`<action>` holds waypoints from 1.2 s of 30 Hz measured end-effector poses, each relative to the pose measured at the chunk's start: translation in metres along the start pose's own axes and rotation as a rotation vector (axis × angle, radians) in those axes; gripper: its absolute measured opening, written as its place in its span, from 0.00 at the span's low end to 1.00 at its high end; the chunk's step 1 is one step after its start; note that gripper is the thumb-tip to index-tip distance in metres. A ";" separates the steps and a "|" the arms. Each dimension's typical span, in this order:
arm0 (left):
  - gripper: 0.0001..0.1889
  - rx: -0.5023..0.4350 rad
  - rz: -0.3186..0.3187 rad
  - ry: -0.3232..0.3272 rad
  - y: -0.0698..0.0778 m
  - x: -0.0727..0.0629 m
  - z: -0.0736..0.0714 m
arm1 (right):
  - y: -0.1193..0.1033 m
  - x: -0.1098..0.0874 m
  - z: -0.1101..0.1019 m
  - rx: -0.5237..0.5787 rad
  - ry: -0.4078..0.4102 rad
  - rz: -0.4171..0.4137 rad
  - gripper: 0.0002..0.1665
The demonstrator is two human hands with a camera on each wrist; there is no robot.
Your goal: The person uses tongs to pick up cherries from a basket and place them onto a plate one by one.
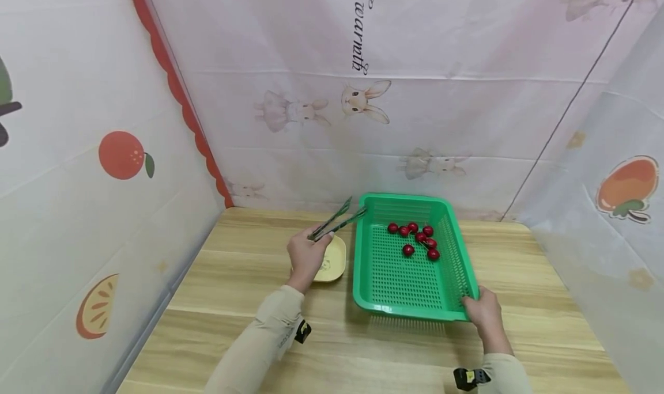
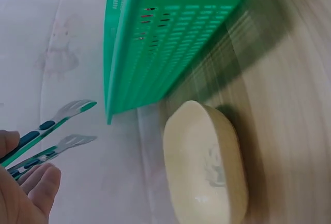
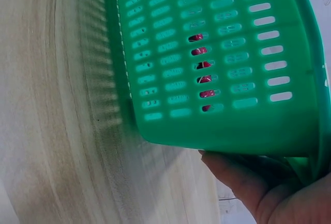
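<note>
- Left-hand grip (image 1: 307, 258) is closed around a pair of tongs (image 1: 344, 223), thumb to one side and fingers to the other; the tongs' two heads stand apart.
- Right-hand grip (image 1: 483, 310) pinches the rim of a green basket (image 1: 404, 284) at its near right corner.
- Just left of the basket, a pale yellow dish (image 1: 337, 261) with a drawing on its bottom sits on the wood-grained tabletop (image 1: 332, 353); from above, the left hand covers part of it.
- Behind everything hangs a pinkish cloth (image 1: 446, 117) printed with rabbits, and whitish cloths with fruit pictures enclose the left (image 1: 62, 221) and right (image 1: 612, 140) sides.
- Both forearms come in from the near edge in light sleeves, the left one slanting far and to the right, with a small black device at each wrist.
- From the left hand the tongs point far and right, their slotted metal heads near the basket's far left corner; dark and green lengths run back to the fingers.
- Rectangular and perforated, the basket stands right of the middle; whether its near edge is raised I cannot tell.
- About eight glossy dark red cherries (image 1: 420, 237) lie in its far half, mostly bunched toward the right.
</note>
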State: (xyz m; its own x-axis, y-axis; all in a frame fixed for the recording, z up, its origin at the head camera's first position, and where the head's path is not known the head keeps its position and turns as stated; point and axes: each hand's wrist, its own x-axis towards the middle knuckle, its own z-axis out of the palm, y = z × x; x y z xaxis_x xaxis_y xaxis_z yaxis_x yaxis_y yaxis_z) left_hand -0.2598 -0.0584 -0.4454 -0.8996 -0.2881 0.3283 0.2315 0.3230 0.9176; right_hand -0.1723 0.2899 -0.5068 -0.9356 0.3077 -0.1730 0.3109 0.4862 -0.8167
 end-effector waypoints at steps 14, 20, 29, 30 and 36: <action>0.12 0.015 -0.098 -0.092 0.019 0.005 0.035 | 0.002 0.001 0.000 0.015 -0.005 0.015 0.18; 0.12 0.053 -0.089 -0.115 0.023 0.008 0.051 | 0.002 0.001 0.000 0.019 -0.008 0.014 0.19; 0.13 0.251 -0.055 -0.151 0.034 0.008 0.071 | 0.002 0.001 0.003 0.026 -0.008 0.018 0.21; 0.13 0.269 -0.053 -0.148 0.034 0.008 0.073 | 0.002 0.002 0.003 0.026 -0.012 0.019 0.21; 0.14 0.282 -0.031 -0.170 0.036 0.010 0.087 | 0.001 0.003 0.000 -0.008 -0.016 0.030 0.20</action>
State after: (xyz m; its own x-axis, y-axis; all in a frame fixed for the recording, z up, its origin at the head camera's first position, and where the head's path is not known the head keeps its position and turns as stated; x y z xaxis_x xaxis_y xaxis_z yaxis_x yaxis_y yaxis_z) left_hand -0.2929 0.0291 -0.4291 -0.9589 -0.1552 0.2375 0.1126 0.5602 0.8207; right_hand -0.1748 0.2911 -0.5087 -0.9283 0.3092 -0.2064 0.3404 0.4834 -0.8065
